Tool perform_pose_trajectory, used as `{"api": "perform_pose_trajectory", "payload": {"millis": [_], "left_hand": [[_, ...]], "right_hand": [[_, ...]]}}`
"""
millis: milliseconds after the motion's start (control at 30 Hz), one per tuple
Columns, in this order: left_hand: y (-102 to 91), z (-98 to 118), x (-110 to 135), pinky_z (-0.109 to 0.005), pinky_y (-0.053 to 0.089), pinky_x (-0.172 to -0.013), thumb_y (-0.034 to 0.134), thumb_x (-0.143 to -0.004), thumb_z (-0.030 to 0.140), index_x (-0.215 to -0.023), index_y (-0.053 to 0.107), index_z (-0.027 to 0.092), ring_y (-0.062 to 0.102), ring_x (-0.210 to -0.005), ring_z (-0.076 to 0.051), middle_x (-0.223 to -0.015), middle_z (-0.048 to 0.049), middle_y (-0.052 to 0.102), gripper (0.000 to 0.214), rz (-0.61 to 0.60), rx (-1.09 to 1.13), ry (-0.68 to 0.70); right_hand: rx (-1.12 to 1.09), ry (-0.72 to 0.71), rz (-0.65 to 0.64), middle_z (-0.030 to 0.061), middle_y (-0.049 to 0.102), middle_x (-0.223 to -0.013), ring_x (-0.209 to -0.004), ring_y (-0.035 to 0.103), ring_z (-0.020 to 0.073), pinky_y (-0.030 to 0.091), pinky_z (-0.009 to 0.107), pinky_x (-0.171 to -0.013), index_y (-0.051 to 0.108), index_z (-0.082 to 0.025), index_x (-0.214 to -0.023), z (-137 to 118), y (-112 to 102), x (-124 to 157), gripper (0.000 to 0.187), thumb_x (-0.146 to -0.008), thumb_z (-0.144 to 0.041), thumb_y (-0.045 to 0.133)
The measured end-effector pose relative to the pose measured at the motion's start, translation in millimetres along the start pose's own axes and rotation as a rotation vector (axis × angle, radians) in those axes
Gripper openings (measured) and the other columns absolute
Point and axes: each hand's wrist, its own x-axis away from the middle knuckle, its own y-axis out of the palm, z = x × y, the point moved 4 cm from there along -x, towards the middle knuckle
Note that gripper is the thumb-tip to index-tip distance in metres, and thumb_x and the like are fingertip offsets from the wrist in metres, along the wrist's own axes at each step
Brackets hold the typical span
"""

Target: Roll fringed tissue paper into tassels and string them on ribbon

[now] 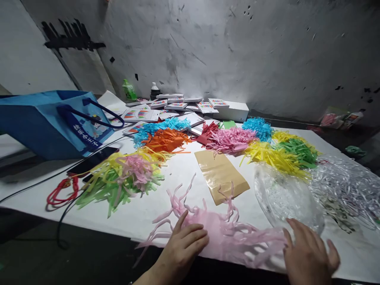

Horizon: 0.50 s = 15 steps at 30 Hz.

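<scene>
- Tissue-paper fringe [214, 229], pink, lies along the near edge of the desk [181, 168].
- Left hand [186, 247]: palm down on its left part, fingers outstretched, unclenched.
- Right hand [310, 253]: arched at its right strands, fingers part-bent; whether they pinch any, I cannot tell.

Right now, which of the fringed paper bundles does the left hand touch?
The pale pink fringe, spread nearest the camera, under the left hand; the other bundles lie farther back.
</scene>
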Motion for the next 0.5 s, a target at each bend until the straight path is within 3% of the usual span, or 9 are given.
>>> {"api": "perform_pose_trajectory", "payload": {"millis": [100,200,267,367,500], "left_hand": [[-0.3,3.6,-8.1,-0.049,0.013,-0.123,0.04,-0.102,0.016,-0.106,0.066,0.021,0.069,-0.093,-0.015,-0.092,-0.0011,0.077,0.026,-0.045,-0.003,0.008],[-2.1,10.0,-19.9,-0.046,0.013,-0.123,0.042,-0.1,0.013,-0.105,0.064,0.021,0.069,-0.09,-0.014,-0.091,-0.0004,0.077,0.024,-0.129,0.001,0.027],[-2.7,12.6,-23.8,-0.043,0.014,-0.123,0.044,-0.099,0.013,-0.104,0.064,0.021,0.068,-0.091,-0.013,-0.092,-0.0004,0.077,0.022,-0.174,0.01,0.027],[-1.7,10.5,-19.4,-0.038,0.018,-0.122,0.043,-0.098,0.011,-0.098,0.062,0.021,0.067,-0.093,-0.012,-0.092,0.0002,0.076,0.021,-0.226,0.046,0.009],[-10.1,-11.1,-6.3,-0.044,0.021,-0.118,0.037,-0.095,0.006,-0.088,0.058,0.021,0.065,-0.086,-0.013,-0.083,0.0008,0.072,0.027,-0.211,0.028,-0.111]], "right_hand": [[-0.055,-0.04,0.089,0.0167,0.074,-0.102,-0.086,0.07,0.0309,0.051,0.046,-0.079,0.066,-0.01,-0.112,-0.8,-20.5,-6.6,0.031,-0.088,-0.021,0.049],[-0.485,-0.423,0.068,0.0102,0.075,-0.1,-0.096,0.07,0.022,0.055,0.033,-0.08,0.064,-0.013,-0.115,-60.5,-33.6,-6.8,0.03,-0.091,-0.025,0.048],[-0.626,-0.635,-0.002,0.0067,0.075,-0.107,-0.104,0.069,0.0214,0.056,0.033,-0.086,0.066,-0.015,-0.114,-106.1,-32.2,2.8,0.033,-0.095,-0.035,0.049],[-0.74,-0.609,-0.018,0.0027,0.077,-0.101,-0.103,0.07,0.0158,0.053,0.03,-0.096,0.068,-0.013,-0.107,-140.8,-19.8,23.0,0.032,-0.099,-0.014,0.038],[-0.837,-0.484,-0.046,0.0051,0.078,-0.098,-0.108,0.068,0.0158,0.05,0.032,-0.103,0.066,-0.011,-0.108,-137.5,-5.4,47.6,0.034,-0.1,-0.006,0.033]]}}
